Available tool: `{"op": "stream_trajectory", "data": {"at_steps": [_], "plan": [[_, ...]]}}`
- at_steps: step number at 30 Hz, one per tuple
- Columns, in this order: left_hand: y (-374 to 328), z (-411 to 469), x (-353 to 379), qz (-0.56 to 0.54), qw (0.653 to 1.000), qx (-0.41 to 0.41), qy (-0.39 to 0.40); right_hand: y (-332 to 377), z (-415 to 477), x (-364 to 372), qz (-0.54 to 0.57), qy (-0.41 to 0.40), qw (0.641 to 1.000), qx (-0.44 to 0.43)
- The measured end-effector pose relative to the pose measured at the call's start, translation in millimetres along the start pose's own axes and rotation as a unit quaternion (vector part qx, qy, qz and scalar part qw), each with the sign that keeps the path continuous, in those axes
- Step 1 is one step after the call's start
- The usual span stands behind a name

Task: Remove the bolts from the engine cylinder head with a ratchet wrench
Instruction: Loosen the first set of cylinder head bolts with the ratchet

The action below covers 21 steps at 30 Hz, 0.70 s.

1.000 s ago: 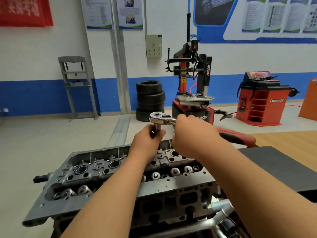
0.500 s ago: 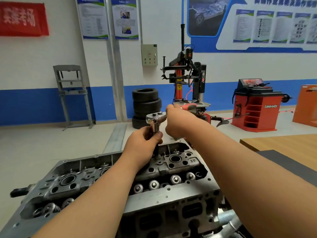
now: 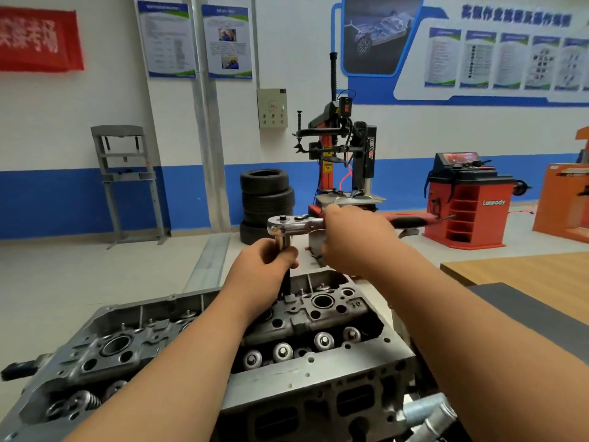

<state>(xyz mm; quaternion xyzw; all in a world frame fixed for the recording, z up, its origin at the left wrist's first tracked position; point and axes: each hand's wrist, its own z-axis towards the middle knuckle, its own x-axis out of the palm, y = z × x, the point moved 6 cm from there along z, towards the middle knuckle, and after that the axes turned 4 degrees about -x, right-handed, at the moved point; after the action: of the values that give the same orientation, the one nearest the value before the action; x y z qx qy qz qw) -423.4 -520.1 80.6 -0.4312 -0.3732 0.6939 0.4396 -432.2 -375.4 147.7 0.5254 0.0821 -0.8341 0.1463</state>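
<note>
Two hands share the ratchet wrench [image 3: 288,225]: the left hand [image 3: 263,266] wraps its extension [image 3: 284,243] upright over the cylinder head [image 3: 331,314] at 6 o'clock, and the right hand [image 3: 353,240] grips the handle [image 3: 411,222] toward 3 o'clock. Hold the extension plumb and swing smoothly.

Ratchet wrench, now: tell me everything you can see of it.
The ratchet is shiny chrome metal, with a round drive end bearing a small black button and a switch lever on top. Its handle lies roughly level, pointing right, and ends in a red and black grip. A chrome socket or extension drops straight from the drive end toward the cylinder head. The left hand grips that upright part; the right hand grips the handle.
</note>
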Motion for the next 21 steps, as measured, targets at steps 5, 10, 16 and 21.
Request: {"op": "stream_trajectory", "data": {"at_steps": [5,10,16,21], "plan": [[2,-1,1,0.033,0.999,-0.020,-0.005,29,55,34,0.191,0.087,0.977,-0.034],[-4,-2,0,0.066,0.997,0.009,-0.026,23,43,34,0.152,0.096,0.984,-0.001],[-2,-2,2,0.046,0.999,0.008,-0.016,10,-54,-3,-0.073,-0.022,0.997,-0.011],[2,-2,1,0.033,0.999,0.011,-0.005,30,-86,-7,-0.087,-0.079,0.991,-0.063]]}}
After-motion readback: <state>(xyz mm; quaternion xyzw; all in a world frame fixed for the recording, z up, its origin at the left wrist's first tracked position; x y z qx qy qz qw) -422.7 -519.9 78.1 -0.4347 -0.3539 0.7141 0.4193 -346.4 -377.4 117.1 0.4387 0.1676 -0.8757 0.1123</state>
